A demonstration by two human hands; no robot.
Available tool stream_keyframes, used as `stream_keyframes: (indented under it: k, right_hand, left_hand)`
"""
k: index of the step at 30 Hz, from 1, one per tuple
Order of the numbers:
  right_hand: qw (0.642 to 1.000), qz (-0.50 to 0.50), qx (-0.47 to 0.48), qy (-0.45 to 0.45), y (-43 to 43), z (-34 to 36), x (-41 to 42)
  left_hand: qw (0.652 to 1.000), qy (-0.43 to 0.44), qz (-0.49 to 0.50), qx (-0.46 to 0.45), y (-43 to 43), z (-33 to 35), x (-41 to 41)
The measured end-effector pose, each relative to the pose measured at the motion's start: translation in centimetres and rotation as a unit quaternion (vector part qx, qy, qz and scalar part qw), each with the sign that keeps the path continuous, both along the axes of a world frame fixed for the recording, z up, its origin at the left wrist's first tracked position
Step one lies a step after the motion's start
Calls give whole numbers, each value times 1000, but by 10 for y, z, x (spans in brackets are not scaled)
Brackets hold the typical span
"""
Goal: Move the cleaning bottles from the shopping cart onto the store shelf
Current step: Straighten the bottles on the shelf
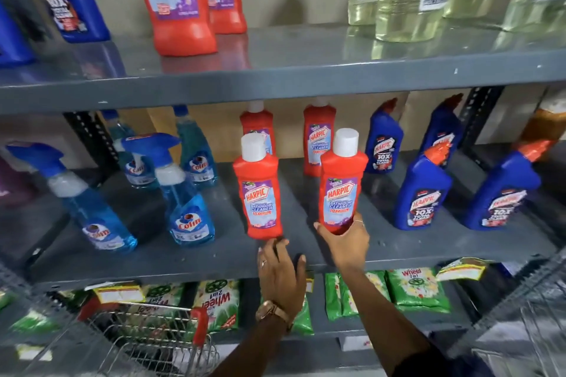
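My right hand (346, 243) grips the base of a red Harpic bathroom cleaner bottle (341, 184) with a white cap, held upright at the middle shelf (183, 257). Beside it on the left stands another red Harpic bottle (260, 193) near the shelf's front edge. My left hand (281, 272) is just below that bottle's base, fingers spread, fingertips touching or nearly touching it. Two more red bottles (318, 138) stand behind. The wire shopping cart (153, 343) with red corners is at the bottom left, its contents not visible.
Blue Colin spray bottles (186, 202) stand left on the same shelf, blue Harpic toilet cleaner bottles (419, 193) right. The upper shelf (306, 73) holds red, blue and clear bottles. Green Wheel detergent packs (416, 291) lie on the bottom shelf.
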State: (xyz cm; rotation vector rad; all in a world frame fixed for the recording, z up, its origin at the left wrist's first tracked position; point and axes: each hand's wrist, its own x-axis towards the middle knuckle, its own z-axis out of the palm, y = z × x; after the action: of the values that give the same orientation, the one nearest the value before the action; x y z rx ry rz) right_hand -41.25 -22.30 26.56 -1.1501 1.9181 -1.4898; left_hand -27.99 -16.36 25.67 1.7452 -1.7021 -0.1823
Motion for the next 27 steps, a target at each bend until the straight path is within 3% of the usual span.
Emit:
stream_keyframes:
  k: [5, 9, 11, 16, 20, 27]
  right_hand:
    - [999, 36, -28, -6, 8, 4, -8]
    - [980, -136, -142, 26, 26, 4, -57]
    - [972, -196, -119, 46, 26, 7, -94]
    - [995, -90, -17, 37, 3, 9, -143]
    - [992, -115, -13, 39, 0, 3, -145]
    - [995, -82, 11, 59, -1, 2, -147]
  left_hand:
    - [990, -124, -61, 29, 6, -8, -14]
    - [966, -210, -146, 38, 13, -20, -36]
    - [963, -216, -156, 41, 18, -20, -50]
    - [966, -220, -124, 62, 22, -19, -67]
    - [960, -252, -119, 11, 18, -25, -64]
    - [959, -267, -92, 29, 18, -29, -72]
